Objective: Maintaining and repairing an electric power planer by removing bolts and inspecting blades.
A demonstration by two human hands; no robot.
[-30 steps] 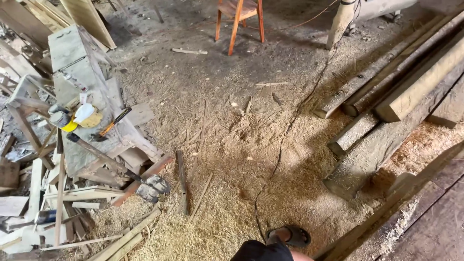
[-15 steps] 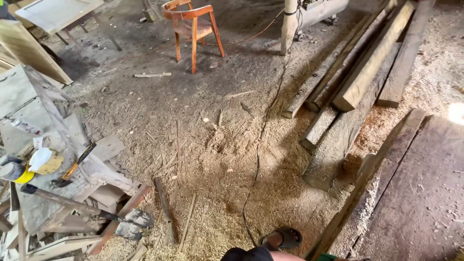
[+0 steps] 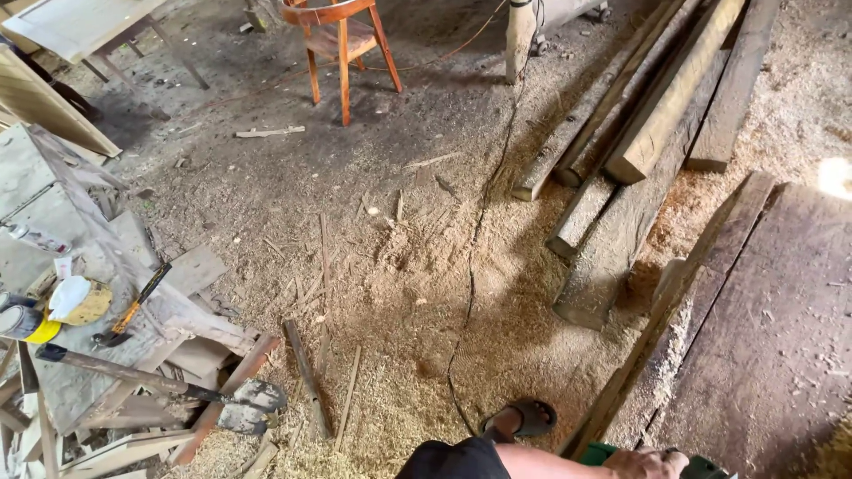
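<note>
A: Item one, hands?
B: Right hand at the bottom edge, fingers curled over a green object beside the dark plank. Left hand out of view.
A: Floor?
B: Sawdust; sandalled foot; stacked beams; cable.
A: Elsewhere?
B: Orange chair far off; axe among scrap boards, left.

Green object (mostly hidden) at bottom edge; gripped.
</note>
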